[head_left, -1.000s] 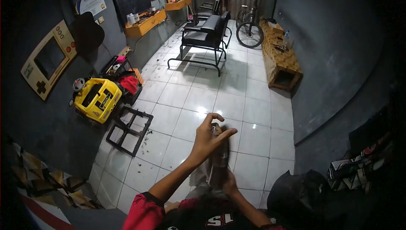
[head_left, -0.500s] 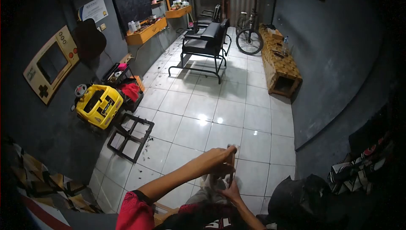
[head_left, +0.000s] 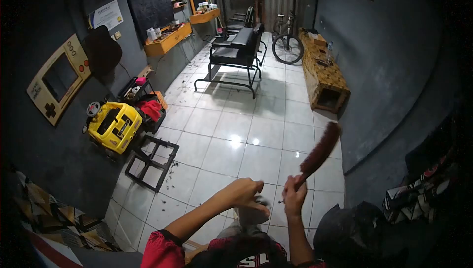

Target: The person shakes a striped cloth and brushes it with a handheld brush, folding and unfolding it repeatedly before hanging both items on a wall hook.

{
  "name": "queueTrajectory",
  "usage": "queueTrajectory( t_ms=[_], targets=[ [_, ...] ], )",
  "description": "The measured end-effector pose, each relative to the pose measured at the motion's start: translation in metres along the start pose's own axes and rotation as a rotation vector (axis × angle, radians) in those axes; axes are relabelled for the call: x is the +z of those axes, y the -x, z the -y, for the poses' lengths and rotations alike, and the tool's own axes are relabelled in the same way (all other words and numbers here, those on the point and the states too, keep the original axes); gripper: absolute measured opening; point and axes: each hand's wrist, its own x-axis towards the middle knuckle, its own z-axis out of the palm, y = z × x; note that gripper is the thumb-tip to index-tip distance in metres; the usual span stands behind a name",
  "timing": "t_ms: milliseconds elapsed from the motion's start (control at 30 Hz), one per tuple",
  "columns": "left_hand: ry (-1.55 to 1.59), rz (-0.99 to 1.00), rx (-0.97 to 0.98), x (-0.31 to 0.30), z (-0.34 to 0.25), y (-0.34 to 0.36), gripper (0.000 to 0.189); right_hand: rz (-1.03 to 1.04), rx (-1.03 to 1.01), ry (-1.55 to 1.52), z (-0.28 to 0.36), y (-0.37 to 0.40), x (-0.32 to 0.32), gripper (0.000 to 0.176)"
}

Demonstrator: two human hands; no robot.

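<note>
In my right hand [head_left: 294,195] is a long, curved brush [head_left: 321,151] with dark reddish-brown bristles. My fingers wrap its handle, and the bristle end points up and to the right. To the left of it, my left hand [head_left: 245,196] hangs in front of my body with thumb and fingers apart in a loose curve. I see nothing held in it. Below the left hand, my grey-trousered legs and a shoe are partly hidden.
A black metal frame [head_left: 152,162] lies on the tiled floor at left, by a yellow toy car [head_left: 116,126]. Farther off stand black barber chairs [head_left: 235,54], a bicycle [head_left: 287,47] and a patterned bench [head_left: 325,73]. Dark hair clippings dot the floor. A black bag-like bundle [head_left: 349,233] is at right.
Earlier my hands were close together, one above the other. Now my right hand has swung up and right with the brush, while the left has dropped slightly and moved left.
</note>
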Motion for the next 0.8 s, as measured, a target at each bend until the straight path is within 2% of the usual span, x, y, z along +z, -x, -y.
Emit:
queueTrajectory(
  t_ms=[100,133,233,267,300,367,400,433,467,500,567,633,667,733,767,800],
  targets=[
    [-0.089,0.176,0.081,0.028,0.023,-0.003,0.032,-0.032,-0.145,-0.048,0.013,-0.016,-0.008,0.021],
    [-0.124,0.186,0.058,0.033,0.022,-0.007,0.024,-0.032,-0.108,-0.008,0.021,-0.012,-0.008,0.022],
    [-0.047,-0.012,0.024,0.033,0.015,-0.011,0.020,0.086,-0.105,0.112,0.016,0.004,-0.012,0.023],
    [0.038,-0.115,0.062,0.022,0.006,-0.012,0.019,0.128,0.001,0.066,0.011,0.012,-0.016,0.031],
    [0.142,-0.201,0.019,0.014,-0.002,-0.012,0.019,0.209,0.107,0.014,0.000,0.018,-0.023,0.034],
    [0.353,-0.372,-0.073,0.002,-0.010,-0.013,0.021,0.199,0.247,-0.148,-0.006,0.036,-0.023,0.037],
    [0.405,-0.506,-0.064,-0.001,-0.010,-0.015,0.023,0.215,0.230,-0.108,-0.008,0.042,-0.021,0.038],
    [0.524,-0.530,-0.183,-0.011,-0.016,-0.013,0.025,0.229,0.217,-0.068,-0.010,0.049,-0.018,0.039],
    [0.616,-0.588,-0.176,-0.019,-0.021,-0.014,0.026,0.240,0.213,-0.083,-0.014,0.057,-0.012,0.036],
    [0.706,-0.648,-0.167,-0.025,-0.023,-0.014,0.028,0.235,0.175,0.117,-0.052,0.062,-0.026,0.037],
    [0.780,-0.713,-0.100,-0.030,-0.028,-0.019,0.027,0.393,-0.366,0.406,-0.075,0.068,-0.013,0.036],
    [0.851,-0.808,-0.055,-0.046,-0.043,-0.018,0.029,0.594,-0.181,0.636,-0.113,0.075,-0.035,0.035],
    [0.888,-0.860,-0.061,-0.054,-0.046,-0.016,0.029,0.691,0.164,0.990,-0.152,0.078,-0.058,0.030],
    [1.057,-0.978,-0.073,-0.070,-0.050,-0.007,0.029,0.912,0.033,1.256,-0.191,0.083,-0.102,0.031],
    [1.007,-1.083,-0.043,-0.076,-0.047,-0.001,0.029,1.024,-0.036,1.387,-0.205,0.087,-0.126,0.032],
    [1.134,-1.125,-0.047,-0.084,-0.050,0.007,0.027,1.023,0.068,1.416,-0.217,0.092,-0.151,0.030]
  ],
)
